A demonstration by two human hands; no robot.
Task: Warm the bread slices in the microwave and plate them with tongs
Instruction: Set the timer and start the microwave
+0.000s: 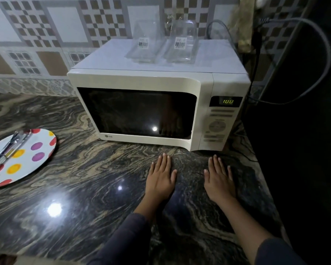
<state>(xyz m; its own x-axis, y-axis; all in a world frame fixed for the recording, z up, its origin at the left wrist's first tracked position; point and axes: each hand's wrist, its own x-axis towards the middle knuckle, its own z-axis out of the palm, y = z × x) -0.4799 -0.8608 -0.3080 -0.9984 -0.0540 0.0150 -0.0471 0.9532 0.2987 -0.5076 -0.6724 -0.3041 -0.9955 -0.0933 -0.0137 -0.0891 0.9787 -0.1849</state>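
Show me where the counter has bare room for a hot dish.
Widest bare stretch: countertop between the plate holding the tongs and the left hand, in front of the microwave. A narrow gap lies between it and the right hand. Crowded: the microwave's top, taken by glass containers.

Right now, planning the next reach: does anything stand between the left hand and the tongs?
Nothing visible does: only open countertop separates the left hand from the tongs lying on the dotted plate.
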